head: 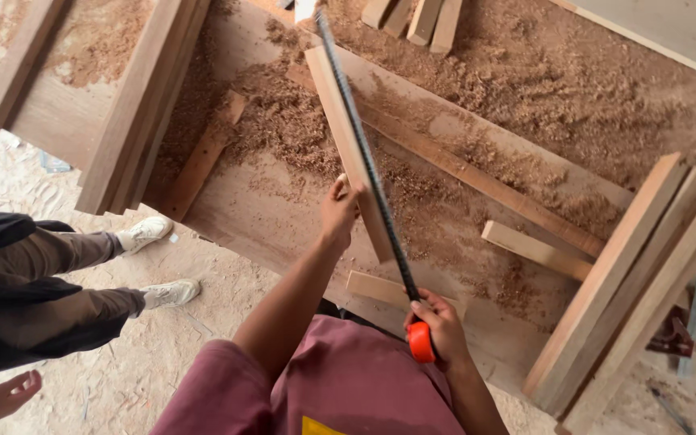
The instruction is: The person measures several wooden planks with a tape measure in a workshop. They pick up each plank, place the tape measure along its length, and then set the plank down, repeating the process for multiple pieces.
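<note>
My left hand (338, 211) grips the near part of a long pale wooden slat (340, 121) that lies on the workbench (251, 217). My right hand (438, 322) is closed on the orange handle (420, 342) of a hand saw. Its long dark blade (368, 161) runs away from me along the slat's right edge, up to the top of the view. My arms reach forward over a maroon shirt.
Sawdust and shavings cover the bench. Stacked planks (138, 105) lie at the upper left and several boards (630, 282) lean at the right. Short blocks (412, 20) sit at the top. Another person's legs and white shoes (155, 262) stand at the left, one hand (2, 399) low.
</note>
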`<action>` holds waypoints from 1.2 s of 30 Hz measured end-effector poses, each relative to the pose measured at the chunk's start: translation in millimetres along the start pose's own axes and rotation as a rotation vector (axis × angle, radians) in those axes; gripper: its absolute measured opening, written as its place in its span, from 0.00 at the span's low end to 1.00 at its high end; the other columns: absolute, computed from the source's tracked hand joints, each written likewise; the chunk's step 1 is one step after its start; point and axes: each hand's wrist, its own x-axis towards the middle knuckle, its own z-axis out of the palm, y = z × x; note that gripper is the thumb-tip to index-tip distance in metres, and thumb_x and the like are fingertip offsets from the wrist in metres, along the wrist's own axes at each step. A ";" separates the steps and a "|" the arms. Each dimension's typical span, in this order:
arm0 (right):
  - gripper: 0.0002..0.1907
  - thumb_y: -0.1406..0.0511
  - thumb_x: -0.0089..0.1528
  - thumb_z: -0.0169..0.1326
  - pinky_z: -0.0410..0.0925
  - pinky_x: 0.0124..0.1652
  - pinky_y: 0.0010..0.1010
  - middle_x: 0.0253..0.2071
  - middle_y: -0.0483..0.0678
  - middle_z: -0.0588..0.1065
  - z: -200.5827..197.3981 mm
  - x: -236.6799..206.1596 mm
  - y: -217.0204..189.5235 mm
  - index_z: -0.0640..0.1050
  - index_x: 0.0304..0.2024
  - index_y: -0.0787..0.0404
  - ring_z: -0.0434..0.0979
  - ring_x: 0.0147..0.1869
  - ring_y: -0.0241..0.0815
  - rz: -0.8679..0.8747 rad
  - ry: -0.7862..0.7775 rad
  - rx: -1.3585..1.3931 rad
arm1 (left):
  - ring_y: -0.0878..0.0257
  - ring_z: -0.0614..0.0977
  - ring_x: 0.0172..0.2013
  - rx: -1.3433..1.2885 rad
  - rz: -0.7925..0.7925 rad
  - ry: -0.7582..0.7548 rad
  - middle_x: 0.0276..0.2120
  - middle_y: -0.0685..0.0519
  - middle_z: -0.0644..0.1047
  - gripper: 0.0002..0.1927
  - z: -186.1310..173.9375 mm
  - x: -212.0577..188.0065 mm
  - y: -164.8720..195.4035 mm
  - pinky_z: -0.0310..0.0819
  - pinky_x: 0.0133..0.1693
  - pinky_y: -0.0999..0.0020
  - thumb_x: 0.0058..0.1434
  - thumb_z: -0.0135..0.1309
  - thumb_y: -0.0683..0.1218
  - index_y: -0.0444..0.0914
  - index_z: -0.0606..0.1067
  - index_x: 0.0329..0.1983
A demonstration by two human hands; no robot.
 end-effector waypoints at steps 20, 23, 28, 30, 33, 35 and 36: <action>0.14 0.69 0.66 0.52 0.70 0.28 0.31 0.26 0.49 0.78 -12.4 18.8 75.7 0.77 0.53 0.67 0.76 0.26 0.39 0.047 0.140 -0.115 | 0.57 0.85 0.41 0.791 0.426 0.231 0.40 0.45 0.84 0.23 -1.0 -9.7 -40.8 0.79 0.43 0.63 0.62 0.62 0.52 0.33 0.77 0.55; 0.13 0.69 0.65 0.50 0.70 0.29 0.30 0.24 0.51 0.77 -15.6 16.6 77.4 0.79 0.51 0.64 0.77 0.26 0.39 0.063 0.090 -0.022 | 0.54 0.83 0.39 0.617 0.380 0.273 0.41 0.42 0.80 0.40 1.1 -2.6 -46.1 0.77 0.40 0.61 0.52 0.70 0.56 0.31 0.68 0.61; 0.11 0.68 0.66 0.51 0.70 0.29 0.30 0.24 0.50 0.77 -14.9 11.1 71.6 0.80 0.49 0.64 0.76 0.26 0.38 0.085 0.103 -0.056 | 0.59 0.82 0.38 0.622 0.348 0.194 0.42 0.46 0.80 0.39 3.7 2.0 -46.2 0.78 0.39 0.65 0.49 0.72 0.52 0.33 0.68 0.59; 0.11 0.68 0.66 0.51 0.70 0.29 0.30 0.25 0.51 0.78 -14.1 11.1 69.7 0.79 0.48 0.66 0.77 0.27 0.38 0.085 0.106 -0.063 | 0.59 0.80 0.39 0.398 0.297 0.039 0.43 0.45 0.80 0.33 7.3 3.0 -41.3 0.78 0.39 0.65 0.52 0.71 0.49 0.29 0.72 0.56; 0.10 0.68 0.66 0.51 0.71 0.30 0.31 0.25 0.52 0.79 -15.4 13.7 68.2 0.79 0.47 0.66 0.77 0.26 0.39 0.045 0.131 -0.107 | 0.60 0.81 0.39 0.549 0.228 -0.025 0.43 0.48 0.81 0.28 13.6 2.4 -31.9 0.79 0.41 0.66 0.55 0.69 0.49 0.31 0.74 0.54; 0.11 0.68 0.65 0.51 0.72 0.30 0.30 0.25 0.53 0.79 -18.5 12.8 68.8 0.80 0.47 0.64 0.78 0.26 0.39 -0.010 0.157 -0.164 | 0.61 0.81 0.41 0.711 0.206 0.044 0.44 0.49 0.80 0.29 17.0 -1.6 -29.0 0.79 0.43 0.66 0.56 0.67 0.50 0.33 0.72 0.56; 0.10 0.68 0.65 0.51 0.71 0.30 0.30 0.25 0.52 0.79 -20.6 13.9 68.0 0.80 0.47 0.63 0.78 0.26 0.38 -0.006 0.172 -0.184 | 0.60 0.81 0.42 0.739 0.216 0.104 0.45 0.48 0.78 0.32 19.0 -3.5 -26.8 0.78 0.45 0.66 0.58 0.67 0.51 0.33 0.69 0.59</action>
